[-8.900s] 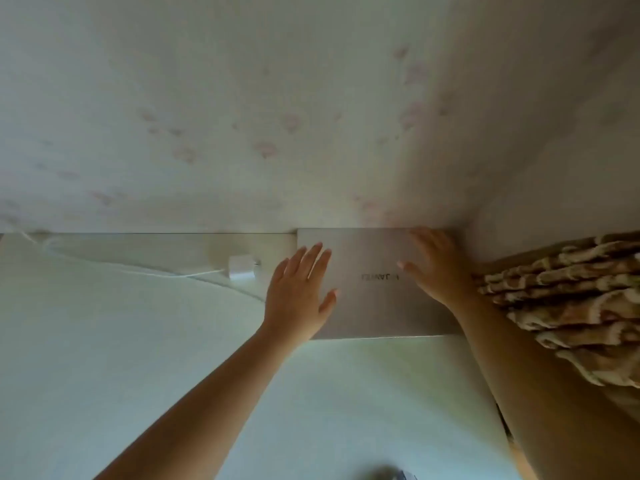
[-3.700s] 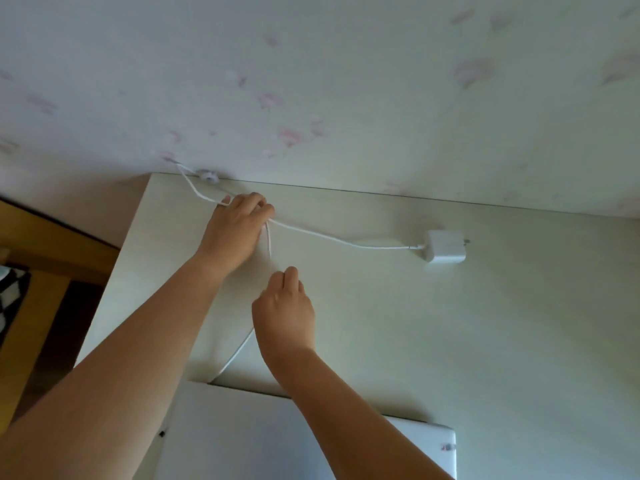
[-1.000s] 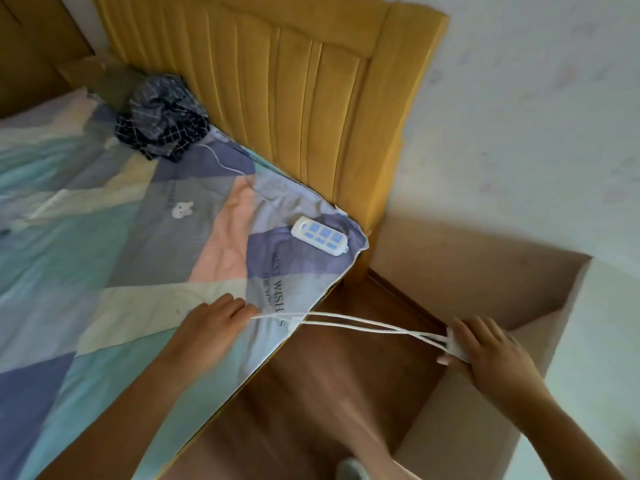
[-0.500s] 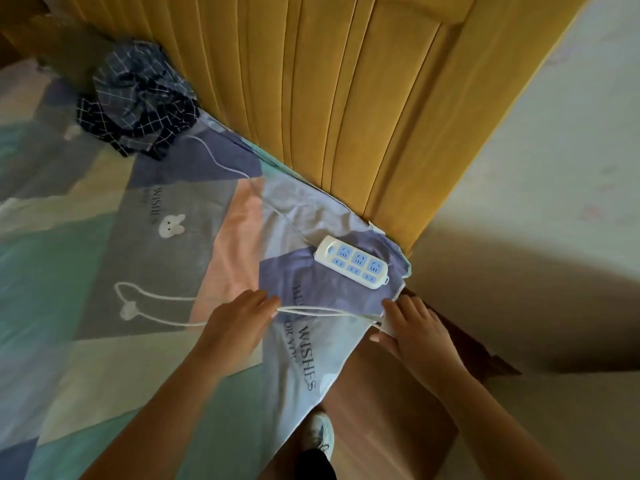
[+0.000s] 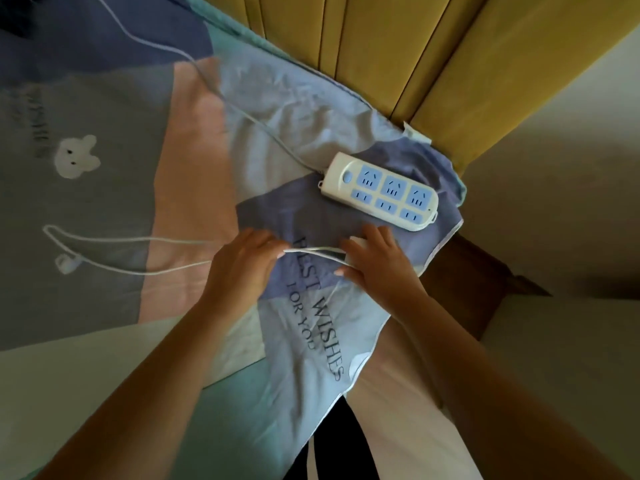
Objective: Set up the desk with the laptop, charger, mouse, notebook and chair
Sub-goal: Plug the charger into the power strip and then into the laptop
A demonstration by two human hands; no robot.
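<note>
My right hand (image 5: 375,263) is closed around the white charger block (image 5: 356,241), which shows only a little between the fingers. My left hand (image 5: 244,263) pinches the white charger cable (image 5: 313,251) that runs taut between the two hands. The rest of the cable loops out leftward over the bedspread and ends in a small white plug (image 5: 67,263). A white power strip (image 5: 381,190) with blue sockets lies on the bedspread just beyond my right hand. Laptop, mouse, notebook, chair and desk are out of view.
The patchwork bedspread (image 5: 194,140) covers the bed, and a yellow padded headboard (image 5: 398,53) stands behind it. The power strip's own cord (image 5: 207,81) trails off up and left. A beige wall (image 5: 561,174) and a strip of brown wooden floor (image 5: 464,275) lie on the right.
I have leaned closer to the bed. My right hand with the charger block has come in over the bedspread toward the power strip, and the cable span between my hands has shortened.
</note>
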